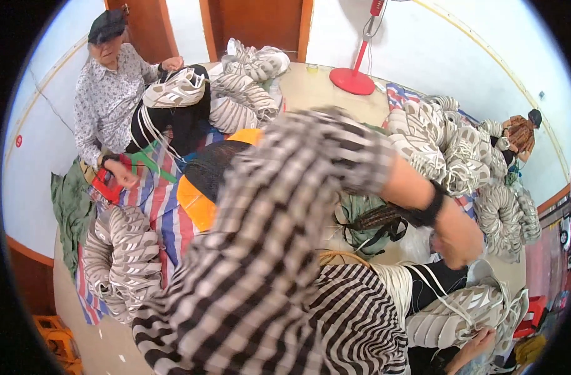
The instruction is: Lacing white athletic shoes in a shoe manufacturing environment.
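mid-lacing a pale shoe upper [460, 315] resting on the lap at lower right; left hand [457, 237] raised above it, fist closed on white laces [432, 284] drawn taut; right hand [479, 344] under the upper's toe, fingers curled against it, grip hard to tell; likely next: thread the lace end onward, needing slack and steady upper

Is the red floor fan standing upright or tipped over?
Upright: the red fan stands on its round base on the floor, pole rising toward the wall.
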Motion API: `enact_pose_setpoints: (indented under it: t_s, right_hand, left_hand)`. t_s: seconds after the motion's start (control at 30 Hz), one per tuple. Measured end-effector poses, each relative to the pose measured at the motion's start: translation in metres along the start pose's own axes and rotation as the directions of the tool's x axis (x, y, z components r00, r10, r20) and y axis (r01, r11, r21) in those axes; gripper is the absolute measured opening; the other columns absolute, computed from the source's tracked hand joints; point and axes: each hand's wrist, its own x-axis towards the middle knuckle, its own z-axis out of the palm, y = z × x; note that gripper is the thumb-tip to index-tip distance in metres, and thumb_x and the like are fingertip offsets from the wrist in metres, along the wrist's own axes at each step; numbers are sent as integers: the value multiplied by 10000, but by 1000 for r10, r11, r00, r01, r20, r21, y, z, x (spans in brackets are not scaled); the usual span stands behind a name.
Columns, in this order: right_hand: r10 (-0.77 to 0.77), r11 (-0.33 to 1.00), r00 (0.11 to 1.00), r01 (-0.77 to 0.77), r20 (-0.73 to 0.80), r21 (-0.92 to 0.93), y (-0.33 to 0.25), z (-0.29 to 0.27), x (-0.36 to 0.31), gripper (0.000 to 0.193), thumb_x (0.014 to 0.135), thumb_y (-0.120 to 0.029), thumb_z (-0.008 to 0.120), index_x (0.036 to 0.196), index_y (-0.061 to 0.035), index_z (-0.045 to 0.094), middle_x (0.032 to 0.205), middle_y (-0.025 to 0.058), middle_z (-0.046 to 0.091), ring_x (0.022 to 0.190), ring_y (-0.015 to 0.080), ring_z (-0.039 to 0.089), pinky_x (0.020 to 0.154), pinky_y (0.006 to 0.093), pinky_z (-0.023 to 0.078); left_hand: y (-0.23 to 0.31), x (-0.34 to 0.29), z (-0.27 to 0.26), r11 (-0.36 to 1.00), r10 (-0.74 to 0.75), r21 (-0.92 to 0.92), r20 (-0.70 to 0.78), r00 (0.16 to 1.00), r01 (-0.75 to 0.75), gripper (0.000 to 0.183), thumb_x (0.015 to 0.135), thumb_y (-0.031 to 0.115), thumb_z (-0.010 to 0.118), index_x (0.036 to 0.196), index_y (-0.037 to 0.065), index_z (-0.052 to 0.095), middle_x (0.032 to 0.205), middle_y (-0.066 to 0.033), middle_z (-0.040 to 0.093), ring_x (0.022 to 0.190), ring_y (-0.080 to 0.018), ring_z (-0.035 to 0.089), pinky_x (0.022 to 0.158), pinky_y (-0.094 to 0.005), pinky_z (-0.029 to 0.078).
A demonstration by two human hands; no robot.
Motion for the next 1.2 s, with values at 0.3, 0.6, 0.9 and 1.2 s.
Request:
enact_pose_setpoints:
  t_s: [0.3,0.6,0.9,1.2]
  right_hand:
    - [159,987,983,-158,-96,23,-29,-6,-19,268,1001,-213,419,1019,39,508,904,92,515,799,179,495,728,292,428]
    - [-80,983,983,49,-167,-178,-34,3,-21,300,1001,-181,389,1141,61,497,1202,176,527,1092,269,513,944,353,406]
    - [7,996,981,-25,-195,-91,-50,6,-15,326,1000,-193,384,1183,58,485,1261,165,502,1134,258,489,984,344,367]
    - [146,985,974,-126,-173,119,-60,7,-14,328,992,-194,416,1183,53,516,1215,142,548,1106,221,504,966,323,377]
  left_hand:
    - [28,200,108,913,60,-351,-389,919,-208,237,564,241,636,662,27,663,607,-192,606,562,-339,599,524,-434,459]
    - [39,206,164,567,-247,-819,-266,932,-83,127,552,109,608,606,-4,630,570,-210,573,506,-326,563,507,-403,452]
    - [47,247,189,723,-90,-637,-472,877,-269,150,697,51,548,592,-5,638,525,-120,610,478,-184,624,443,-312,497]
    - [40,249,178,714,-78,-647,-454,888,-268,253,754,75,515,536,23,633,546,-75,641,485,-160,644,453,-271,527]
